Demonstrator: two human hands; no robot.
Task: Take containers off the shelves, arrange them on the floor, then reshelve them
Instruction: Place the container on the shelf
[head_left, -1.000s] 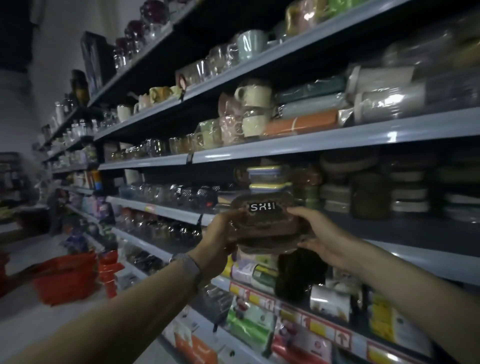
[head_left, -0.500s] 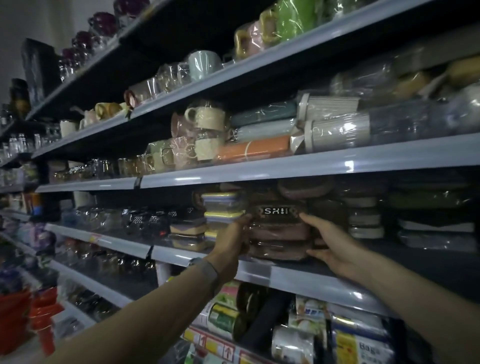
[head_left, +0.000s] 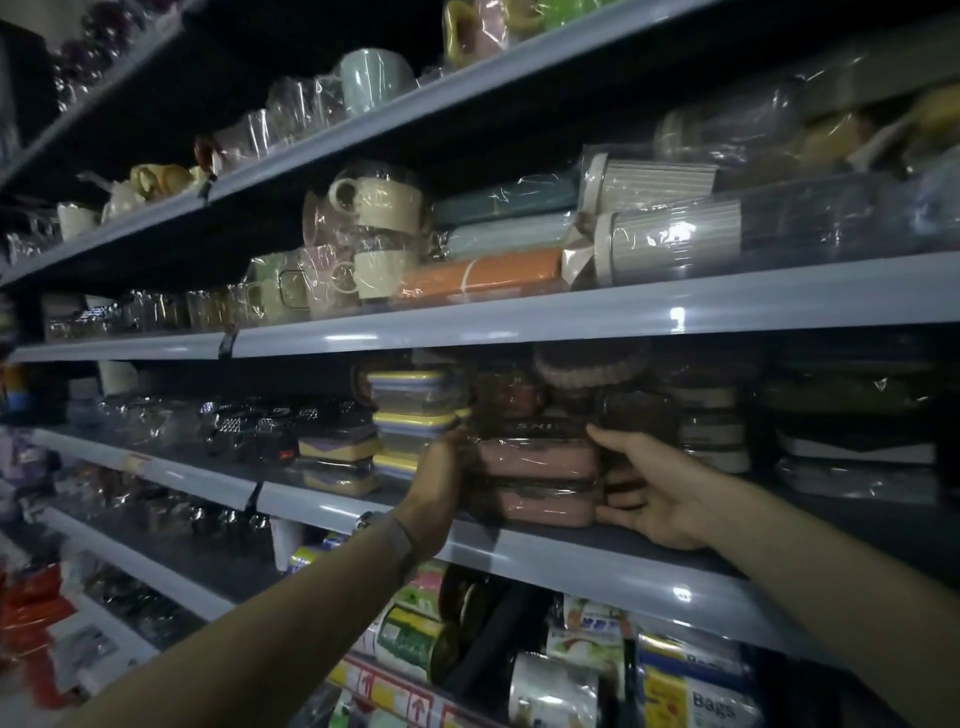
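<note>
- Item: stack of film-wrapped dusty-pink rectangular plastic lunch containers with a dark lid (head_left: 537, 465), 2 pink boxes visible under a dark top layer lettered "SH…". It sits on the grey metal shelf (head_left: 597, 558), just behind the front lip, between the yellow-lidded clear boxes (head_left: 410, 410) at its 9 o'clock and a dim pile of pale tubs (head_left: 714, 436) at its 3 o'clock.
- Long axis: runs 9 to 3 o'clock, parallel to the shelf edge.
- Left hand (head_left: 441, 486): at the stack's 9 o'clock end, palm pressed to the short side, fingers hidden round the far corner; curled against it, apparently gripping.
- Right hand (head_left: 649, 493): at the 3 o'clock end, thumb on the upper edge, fingers spread along the lower box; in contact, loosely cupped.
- Key relation: the stack lies directly between the 2 hands, both equally near, 1 per end.
- Judgement: reshelving appears nearly done; the next move calls for a push toward 12 o'clock, then letting go. Whether the base is fully seated cannot be told.
</note>
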